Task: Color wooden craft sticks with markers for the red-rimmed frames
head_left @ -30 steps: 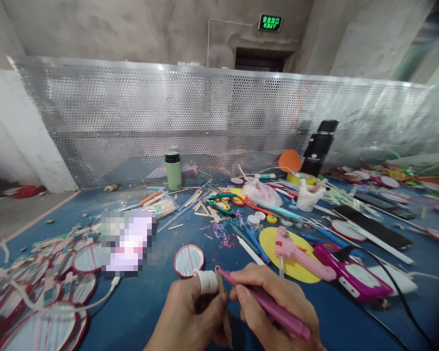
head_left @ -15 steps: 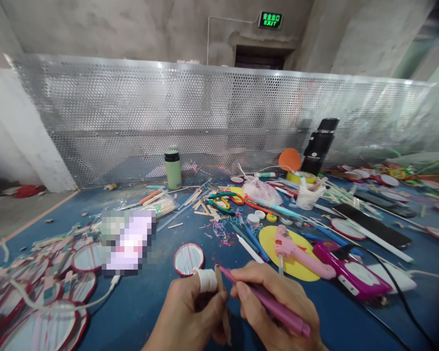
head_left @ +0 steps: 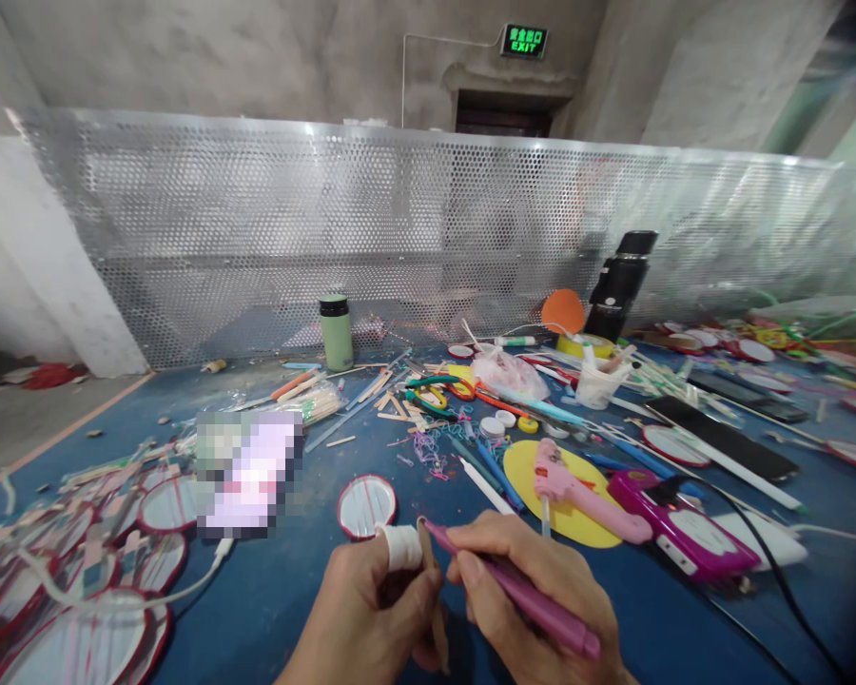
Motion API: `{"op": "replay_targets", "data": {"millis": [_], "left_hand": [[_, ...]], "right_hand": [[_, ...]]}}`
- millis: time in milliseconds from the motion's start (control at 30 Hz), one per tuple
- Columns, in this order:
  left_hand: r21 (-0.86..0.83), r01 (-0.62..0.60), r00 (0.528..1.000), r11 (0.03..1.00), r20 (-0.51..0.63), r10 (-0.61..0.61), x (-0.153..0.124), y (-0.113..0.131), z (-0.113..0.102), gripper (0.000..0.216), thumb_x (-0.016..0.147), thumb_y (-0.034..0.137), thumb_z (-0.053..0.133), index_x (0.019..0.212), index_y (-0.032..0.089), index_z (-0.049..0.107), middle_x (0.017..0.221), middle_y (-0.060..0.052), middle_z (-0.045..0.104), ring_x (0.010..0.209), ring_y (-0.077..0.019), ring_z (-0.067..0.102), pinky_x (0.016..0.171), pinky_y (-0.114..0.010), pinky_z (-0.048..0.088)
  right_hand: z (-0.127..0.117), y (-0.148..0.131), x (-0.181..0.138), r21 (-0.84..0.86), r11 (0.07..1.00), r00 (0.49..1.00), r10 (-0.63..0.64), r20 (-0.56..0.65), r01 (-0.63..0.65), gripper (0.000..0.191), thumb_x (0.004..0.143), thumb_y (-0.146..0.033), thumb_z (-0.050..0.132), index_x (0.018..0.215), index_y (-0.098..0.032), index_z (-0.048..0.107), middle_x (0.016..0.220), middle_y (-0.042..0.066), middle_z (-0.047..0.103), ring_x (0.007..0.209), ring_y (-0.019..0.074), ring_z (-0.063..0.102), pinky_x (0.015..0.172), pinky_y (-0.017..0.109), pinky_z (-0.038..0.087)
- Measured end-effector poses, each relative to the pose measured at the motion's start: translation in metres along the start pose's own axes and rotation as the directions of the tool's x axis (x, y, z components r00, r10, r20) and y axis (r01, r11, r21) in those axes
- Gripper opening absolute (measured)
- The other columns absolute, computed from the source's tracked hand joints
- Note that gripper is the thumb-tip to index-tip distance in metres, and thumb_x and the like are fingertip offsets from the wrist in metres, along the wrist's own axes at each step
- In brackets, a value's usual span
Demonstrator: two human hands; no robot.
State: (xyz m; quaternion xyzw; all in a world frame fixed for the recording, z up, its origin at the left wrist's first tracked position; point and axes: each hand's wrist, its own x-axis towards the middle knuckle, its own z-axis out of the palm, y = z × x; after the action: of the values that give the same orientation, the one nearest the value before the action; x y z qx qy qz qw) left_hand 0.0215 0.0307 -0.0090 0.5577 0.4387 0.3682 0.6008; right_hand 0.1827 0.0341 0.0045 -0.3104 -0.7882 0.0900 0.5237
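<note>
Between the thumb and fingers of my left hand [head_left: 379, 609] a wooden craft stick [head_left: 437, 623] is pinched, pointing up and down. White tape [head_left: 403, 548] wraps one finger of that hand. My right hand [head_left: 535, 599] grips a pink-purple marker pen [head_left: 535, 601] like a writing tool, its tip at the upper end of the stick; whether it touches is too small to tell. Just beyond my left hand lies a round disc [head_left: 366, 504] with a red rim and a pale, striped face.
A pile of red-rimmed discs [head_left: 71, 637] and a charging phone [head_left: 251, 474] lie left. On the right are a pink glue gun [head_left: 585, 499] on a yellow disc [head_left: 517, 466], and a purple device [head_left: 681, 528]. Behind stand a green bottle [head_left: 337, 335], a black flask [head_left: 619, 285] and a perforated metal screen [head_left: 257, 219].
Almost nothing differs. The view has shifted very slightly; both hands keep their holds on the craft stick and the marker pen.
</note>
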Motion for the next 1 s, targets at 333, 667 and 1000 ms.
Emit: {"op": "replay_targets", "data": {"millis": [333, 667, 1000], "left_hand": [[0.003, 0.002, 1.0, 1.0, -0.016, -0.002, -0.002, 0.0031, 0.0015, 0.03, 0.082, 0.045, 0.058, 0.073, 0.016, 0.057, 0.052, -0.001, 0.061, 0.047, -0.0111, 0.056, 0.051, -0.02, 0.044], [-0.007, 0.011, 1.0, 1.0, -0.006, -0.011, -0.0014, 0.0029, 0.0009, 0.027, 0.082, 0.041, 0.06, 0.073, 0.016, 0.058, 0.053, 0.0, 0.061, 0.048, -0.0114, 0.056, 0.051, -0.02, 0.044], [0.0, -0.007, 1.0, 1.0, 0.007, 0.007, -0.0009, 0.0001, 0.001, 0.027, 0.083, 0.039, 0.058, 0.069, 0.016, 0.055, 0.052, -0.001, 0.06, 0.047, -0.011, 0.055, 0.05, -0.02, 0.043]], "right_hand": [[-0.0007, 0.0007, -0.0006, -0.009, 1.0, 1.0, 0.019, 0.0, -0.019, 0.012, 0.087, -0.011, 0.055, 0.093, -0.018, 0.063, 0.07, 0.001, 0.066, 0.058, 0.0119, 0.065, 0.057, 0.02, 0.052], [-0.0002, -0.0011, 0.0006, -0.002, 1.0, 1.0, 0.022, -0.007, -0.022, 0.012, 0.088, -0.013, 0.054, 0.092, -0.018, 0.065, 0.07, 0.002, 0.068, 0.059, 0.0127, 0.065, 0.058, 0.021, 0.053], [-0.0006, -0.0004, -0.0007, -0.024, 0.999, 0.999, -0.027, -0.017, 0.026, 0.016, 0.084, -0.008, 0.058, 0.095, -0.019, 0.065, 0.074, 0.001, 0.069, 0.063, 0.0129, 0.067, 0.061, 0.021, 0.054]]}}
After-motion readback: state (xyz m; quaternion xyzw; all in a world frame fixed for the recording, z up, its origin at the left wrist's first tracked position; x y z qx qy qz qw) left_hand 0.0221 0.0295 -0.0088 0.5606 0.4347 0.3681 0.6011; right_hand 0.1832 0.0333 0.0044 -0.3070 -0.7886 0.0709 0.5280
